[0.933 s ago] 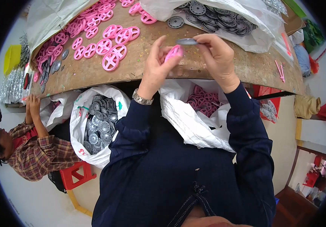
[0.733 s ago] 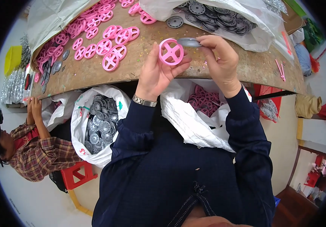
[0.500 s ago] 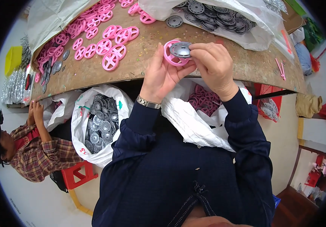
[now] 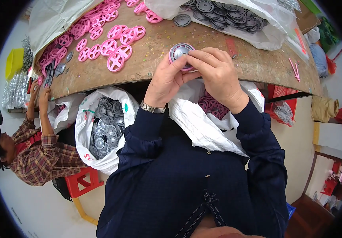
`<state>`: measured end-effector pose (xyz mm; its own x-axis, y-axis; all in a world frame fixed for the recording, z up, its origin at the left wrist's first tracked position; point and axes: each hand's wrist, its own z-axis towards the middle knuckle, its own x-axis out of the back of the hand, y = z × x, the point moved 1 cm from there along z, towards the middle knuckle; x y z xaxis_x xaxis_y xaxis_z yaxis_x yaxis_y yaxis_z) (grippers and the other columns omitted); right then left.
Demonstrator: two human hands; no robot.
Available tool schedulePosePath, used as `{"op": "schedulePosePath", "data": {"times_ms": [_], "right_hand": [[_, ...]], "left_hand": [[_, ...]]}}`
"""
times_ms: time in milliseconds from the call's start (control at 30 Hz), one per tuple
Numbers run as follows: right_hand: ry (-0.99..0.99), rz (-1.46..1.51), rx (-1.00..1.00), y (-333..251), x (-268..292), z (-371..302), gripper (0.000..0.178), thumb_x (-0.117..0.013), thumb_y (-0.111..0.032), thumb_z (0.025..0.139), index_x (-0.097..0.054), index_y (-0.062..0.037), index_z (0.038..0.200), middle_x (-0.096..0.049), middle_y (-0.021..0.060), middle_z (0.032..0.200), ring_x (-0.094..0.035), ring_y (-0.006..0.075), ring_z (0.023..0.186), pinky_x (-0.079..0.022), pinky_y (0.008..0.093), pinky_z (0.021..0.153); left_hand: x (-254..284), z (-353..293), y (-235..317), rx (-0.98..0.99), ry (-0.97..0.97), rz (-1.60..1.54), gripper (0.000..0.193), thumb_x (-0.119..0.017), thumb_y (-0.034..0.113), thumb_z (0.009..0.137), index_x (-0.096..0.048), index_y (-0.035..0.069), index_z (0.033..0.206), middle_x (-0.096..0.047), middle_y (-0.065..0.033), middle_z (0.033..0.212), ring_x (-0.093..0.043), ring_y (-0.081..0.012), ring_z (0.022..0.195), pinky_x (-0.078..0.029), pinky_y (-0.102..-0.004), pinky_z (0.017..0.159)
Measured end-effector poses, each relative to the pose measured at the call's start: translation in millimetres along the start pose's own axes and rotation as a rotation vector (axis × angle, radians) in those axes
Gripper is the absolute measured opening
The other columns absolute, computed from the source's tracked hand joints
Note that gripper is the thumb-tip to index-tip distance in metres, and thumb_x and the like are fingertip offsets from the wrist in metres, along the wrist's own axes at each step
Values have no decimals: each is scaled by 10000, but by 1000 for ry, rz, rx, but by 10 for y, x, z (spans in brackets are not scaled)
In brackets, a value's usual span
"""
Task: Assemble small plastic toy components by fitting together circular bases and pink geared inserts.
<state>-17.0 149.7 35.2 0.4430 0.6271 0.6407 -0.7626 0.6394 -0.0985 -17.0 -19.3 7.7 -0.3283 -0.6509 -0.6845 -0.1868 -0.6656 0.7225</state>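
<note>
Between my two hands, above the near edge of the table, a grey hubcap-like disc (image 4: 180, 50) lies face up over a pink plastic wheel (image 4: 187, 69). Only a thin pink rim shows around the disc. My left hand (image 4: 164, 81) grips the wheel from the left, thumb on top and fingers underneath. My right hand (image 4: 220, 77) is closed over the right side, thumb and fingertips pressing on the disc. Several loose pink wheels (image 4: 115, 62) lie on the table to the left. One grey disc (image 4: 182, 20) lies alone beyond my hands.
White bags hold grey discs (image 4: 110, 131) at my left and pink and grey pieces (image 4: 214, 107) below my hands. More grey discs (image 4: 234, 18) spill from a bag at the back. A co-worker (image 4: 40, 158) sits at the left on a red stool (image 4: 81, 182). A red crate (image 4: 284, 107) stands right.
The grey disc has gone from tilted at the pink wheel's edge to lying over it. My right hand has shifted left onto it. The co-worker's hands have moved.
</note>
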Motion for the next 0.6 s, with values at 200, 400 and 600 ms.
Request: {"op": "schedulePosePath", "data": {"times_ms": [200, 400, 600], "right_hand": [[4, 233, -155, -10, 105, -30, 312, -624, -40, 837, -689, -60, 1142, -683, 117, 1136, -642, 289, 1016, -515, 369, 859], [-45, 786, -710, 38, 171, -66, 330, -604, -85, 949, -607, 3, 1267, -674, 78, 1096, -630, 147, 998, -507, 285, 862], [-199, 962, -816, 37, 170, -128, 253, -619, -90, 959, -617, 30, 1182, -674, 38, 1042, -615, 95, 917, -501, 252, 829]], "left_hand": [[-76, -55, 10, 24, 29, 79, 339, -524, 128, 1026, -454, 20, 1340, -584, -111, 1219, -648, -216, 1085, -591, -382, 918], [-107, -105, 1, 74, 0, 288, 379, -518, 101, 1016, -432, 25, 1377, -556, -136, 1296, -628, -260, 1143, -577, -409, 943], [-180, -143, -63, 13, -1, 432, 353, -525, 62, 1005, -446, 11, 1345, -574, -133, 1249, -649, -237, 1077, -575, -392, 934]]}}
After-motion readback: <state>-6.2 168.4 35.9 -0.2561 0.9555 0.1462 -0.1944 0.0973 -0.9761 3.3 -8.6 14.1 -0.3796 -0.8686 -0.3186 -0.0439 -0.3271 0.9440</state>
